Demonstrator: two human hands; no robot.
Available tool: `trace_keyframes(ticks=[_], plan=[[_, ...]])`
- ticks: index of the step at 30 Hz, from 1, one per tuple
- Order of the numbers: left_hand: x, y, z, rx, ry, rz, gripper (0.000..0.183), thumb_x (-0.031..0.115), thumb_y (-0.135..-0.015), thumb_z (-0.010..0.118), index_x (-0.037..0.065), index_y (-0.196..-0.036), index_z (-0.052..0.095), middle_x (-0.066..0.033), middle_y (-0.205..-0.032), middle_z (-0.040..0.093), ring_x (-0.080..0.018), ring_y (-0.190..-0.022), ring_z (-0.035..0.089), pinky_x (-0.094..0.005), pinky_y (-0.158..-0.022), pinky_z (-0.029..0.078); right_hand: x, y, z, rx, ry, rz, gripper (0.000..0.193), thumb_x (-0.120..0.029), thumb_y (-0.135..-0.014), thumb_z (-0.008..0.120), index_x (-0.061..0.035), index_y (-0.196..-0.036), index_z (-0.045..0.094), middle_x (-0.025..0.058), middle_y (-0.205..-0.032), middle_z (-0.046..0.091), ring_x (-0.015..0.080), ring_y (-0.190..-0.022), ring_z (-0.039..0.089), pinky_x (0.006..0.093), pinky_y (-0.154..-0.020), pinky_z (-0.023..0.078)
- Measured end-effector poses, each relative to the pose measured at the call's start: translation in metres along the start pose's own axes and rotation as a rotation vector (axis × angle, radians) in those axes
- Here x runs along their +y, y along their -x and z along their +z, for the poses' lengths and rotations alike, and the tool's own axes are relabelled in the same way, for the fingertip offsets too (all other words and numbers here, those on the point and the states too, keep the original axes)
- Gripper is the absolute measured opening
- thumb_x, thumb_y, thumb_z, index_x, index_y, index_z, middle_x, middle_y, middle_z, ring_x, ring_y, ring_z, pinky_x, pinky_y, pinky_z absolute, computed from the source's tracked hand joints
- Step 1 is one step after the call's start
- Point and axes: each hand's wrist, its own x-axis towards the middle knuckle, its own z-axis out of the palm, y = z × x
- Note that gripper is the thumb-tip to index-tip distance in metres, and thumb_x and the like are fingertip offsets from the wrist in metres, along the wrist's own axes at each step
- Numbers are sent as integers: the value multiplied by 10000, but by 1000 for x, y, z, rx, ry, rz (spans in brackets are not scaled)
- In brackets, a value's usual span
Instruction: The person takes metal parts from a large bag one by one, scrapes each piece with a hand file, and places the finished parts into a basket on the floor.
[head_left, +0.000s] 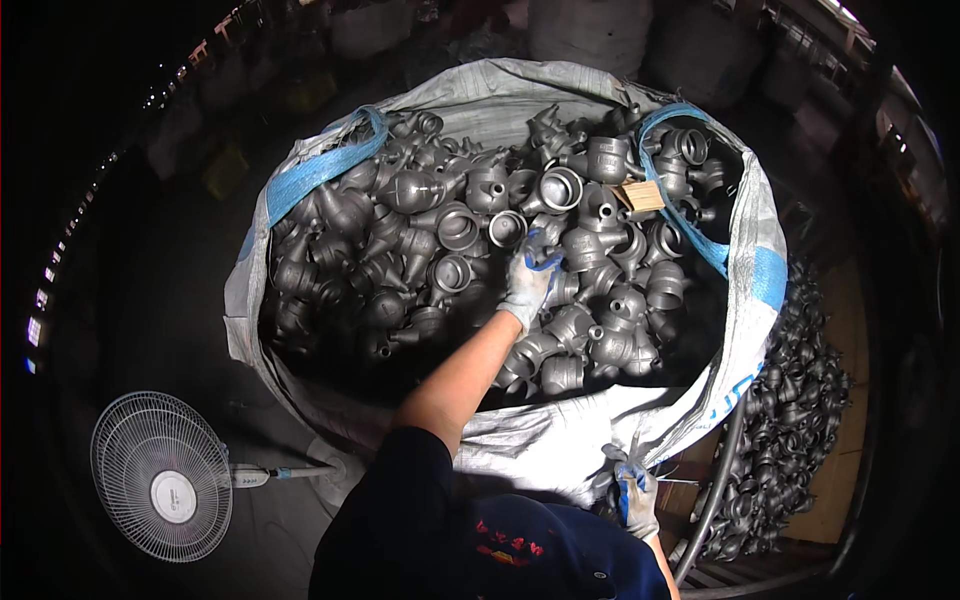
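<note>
A big white woven bulk bag (500, 70) is filled with dark grey metal castings (410, 190), hollow bodies with round mouths and short spouts. Into the middle of the heap reaches my left hand (530, 283), in a white glove with blue on the fingers. Its fingers are curled round a grey metal casting (540, 243), partly hidden by the glove. Low on the right, just outside the bag's near rim, my gloved right hand (637, 498) is closed on a dark grey metal piece, mostly covered by the fingers; its exact kind is unclear.
Blue lifting straps (325, 172) loop over the bag's rim. A piece of brown cardboard (640, 195) lies on the castings. At the right, more small castings (785, 440) are heaped beside a curved metal bar (715, 490). A standing fan (165, 480) is at the lower left.
</note>
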Motion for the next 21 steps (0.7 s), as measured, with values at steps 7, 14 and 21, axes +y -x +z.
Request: trace_keyframes(ticks=[7,14,21], plan=[[34,-92,4,83,-368,138,789,382,-793,744,33,-1418,413,-202,-1420,462,-349,-1280,490,-420,-1037,430,-11,-13,9,-27,33,23,336,-192,-979,586,29,-1231,612,43,-745,695,27,-527,494,173,-486,351],[15,-134,9,-83,-822,-149,694,506,-817,667,46,-1321,542,-231,-1234,622,-379,-1153,593,-445,-970,476,-13,-15,11,-38,-45,53,365,-250,-989,575,-4,-1257,606,50,-746,698,25,-469,452,181,-437,331],[-2,-65,-36,-202,527,-652,344,388,-887,648,81,-1041,671,-52,-861,643,-142,-626,602,-304,-485,522,-15,-16,4,-58,-95,53,326,-198,-980,576,51,-1185,623,104,-835,714,58,-467,510,212,-418,387]])
